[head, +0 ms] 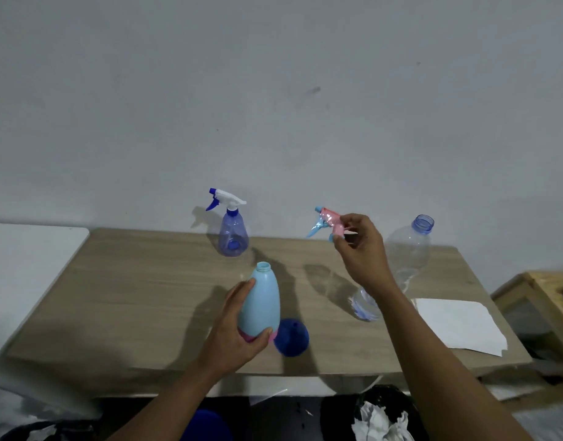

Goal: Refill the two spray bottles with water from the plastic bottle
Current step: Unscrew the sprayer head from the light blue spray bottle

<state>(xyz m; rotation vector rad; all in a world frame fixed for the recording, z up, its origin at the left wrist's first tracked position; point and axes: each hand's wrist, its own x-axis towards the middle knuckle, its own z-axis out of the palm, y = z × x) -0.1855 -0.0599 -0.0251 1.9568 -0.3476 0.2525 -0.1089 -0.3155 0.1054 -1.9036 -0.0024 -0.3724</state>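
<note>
Head view: left hand (234,334) grips the capless pale-blue spray bottle (261,299) — right hand (363,249) pinches a pink trigger head (331,221).

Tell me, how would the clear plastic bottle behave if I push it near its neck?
The plastic bottle is tall and narrow, so it would probably tip rather than slide. Its thin clear wall likely dents under a squeeze. It has no cap, so any water inside could spill onto the table.

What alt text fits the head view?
Left hand grips an open light-blue spray bottle; right hand pinches a pink trigger head above a wooden table. Nearby: blue funnel, uncapped plastic bottle, second blue spray bottle.
</note>
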